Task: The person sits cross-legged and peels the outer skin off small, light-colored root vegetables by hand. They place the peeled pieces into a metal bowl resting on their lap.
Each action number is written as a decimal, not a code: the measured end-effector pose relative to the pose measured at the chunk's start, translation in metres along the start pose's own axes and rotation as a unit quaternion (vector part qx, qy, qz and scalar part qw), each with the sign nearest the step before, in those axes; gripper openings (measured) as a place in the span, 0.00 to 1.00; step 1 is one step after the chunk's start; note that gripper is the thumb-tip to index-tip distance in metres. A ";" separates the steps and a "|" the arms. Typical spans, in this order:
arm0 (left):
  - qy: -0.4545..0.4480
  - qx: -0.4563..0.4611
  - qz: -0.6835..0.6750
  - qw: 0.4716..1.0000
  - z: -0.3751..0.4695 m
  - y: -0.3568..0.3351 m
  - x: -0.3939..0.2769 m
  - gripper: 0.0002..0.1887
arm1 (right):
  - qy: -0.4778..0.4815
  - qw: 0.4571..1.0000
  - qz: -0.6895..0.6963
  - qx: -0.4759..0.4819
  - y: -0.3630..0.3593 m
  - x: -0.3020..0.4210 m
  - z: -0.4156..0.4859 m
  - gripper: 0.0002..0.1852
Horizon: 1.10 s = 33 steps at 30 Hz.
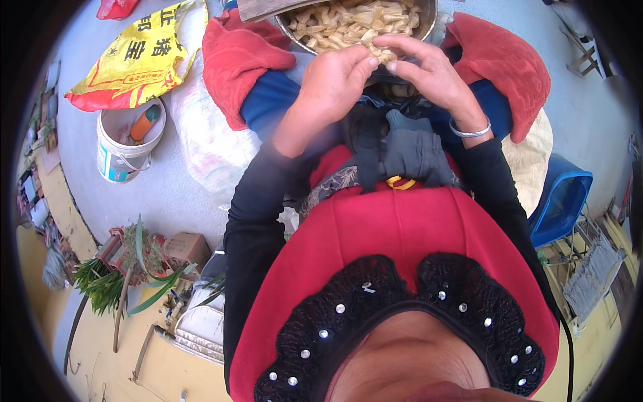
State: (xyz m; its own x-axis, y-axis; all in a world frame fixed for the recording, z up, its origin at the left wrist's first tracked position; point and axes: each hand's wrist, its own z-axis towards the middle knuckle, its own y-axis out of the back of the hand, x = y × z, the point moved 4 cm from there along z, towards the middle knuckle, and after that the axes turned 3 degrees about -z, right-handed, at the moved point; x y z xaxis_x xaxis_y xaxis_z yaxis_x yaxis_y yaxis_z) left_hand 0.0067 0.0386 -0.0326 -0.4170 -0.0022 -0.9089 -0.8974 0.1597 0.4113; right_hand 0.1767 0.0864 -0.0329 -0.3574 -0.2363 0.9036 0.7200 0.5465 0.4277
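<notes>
A round metal basin (433, 20) full of pale yellow, folded or knotted strips (351, 22) stands in front of me, between my knees. My left hand (337, 75) is at the basin's near rim, thumb and fingertips closed on a small pale strip piece (383, 54). On the other side of that piece, my right hand (427, 70) has its thumb and index finger curved round it, apart from each other; whether they touch it is unclear. A silver bracelet circles the right wrist. Red cloths cover both knees. A wooden board (266, 7) lies over the basin's far left edge.
A yellow printed sack (135, 60) lies at the left, above a white bucket (125, 145) holding an orange and green object. A whitish plastic sack (211, 140) rests beside my left leg. At the right are a pale sack (532, 161) and a blue plastic container (562, 201).
</notes>
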 end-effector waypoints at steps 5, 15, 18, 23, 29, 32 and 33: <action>0.087 0.087 -0.242 0.962 0.011 0.004 0.012 0.11 | 0.077 0.986 -0.146 0.034 0.008 0.028 0.008 0.13; 0.122 0.130 -0.311 0.933 0.018 0.014 0.012 0.12 | -0.009 0.999 -0.022 0.043 0.027 0.024 0.009 0.11; 0.105 0.101 -0.294 0.945 0.033 0.025 0.010 0.11 | 0.006 0.996 -0.086 -0.017 0.034 0.021 0.029 0.12; 0.027 -0.019 -0.299 0.954 0.061 0.055 0.017 0.10 | 0.036 0.995 -0.057 -0.072 0.046 0.020 0.064 0.14; 0.054 -0.078 -0.249 0.964 0.110 0.066 0.030 0.06 | 0.050 0.986 -0.056 -0.147 0.050 0.002 0.106 0.12; 0.050 -0.098 -0.255 0.961 0.123 0.064 0.036 0.04 | 0.019 0.982 -0.113 -0.154 0.051 -0.006 0.116 0.11; 0.057 -0.104 -0.255 0.959 0.126 0.062 0.040 0.04 | 0.021 0.982 -0.109 -0.155 0.049 -0.008 0.117 0.11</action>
State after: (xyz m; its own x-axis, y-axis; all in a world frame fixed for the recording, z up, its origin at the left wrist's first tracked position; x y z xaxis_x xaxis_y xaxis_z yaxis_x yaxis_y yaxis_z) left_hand -0.0475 0.1724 -0.0516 0.0823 -0.1383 -0.9870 -0.9933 -0.0924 -0.0699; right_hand 0.1455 0.2096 -0.0222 -0.5028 -0.3563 0.7876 0.7784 0.2095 0.5917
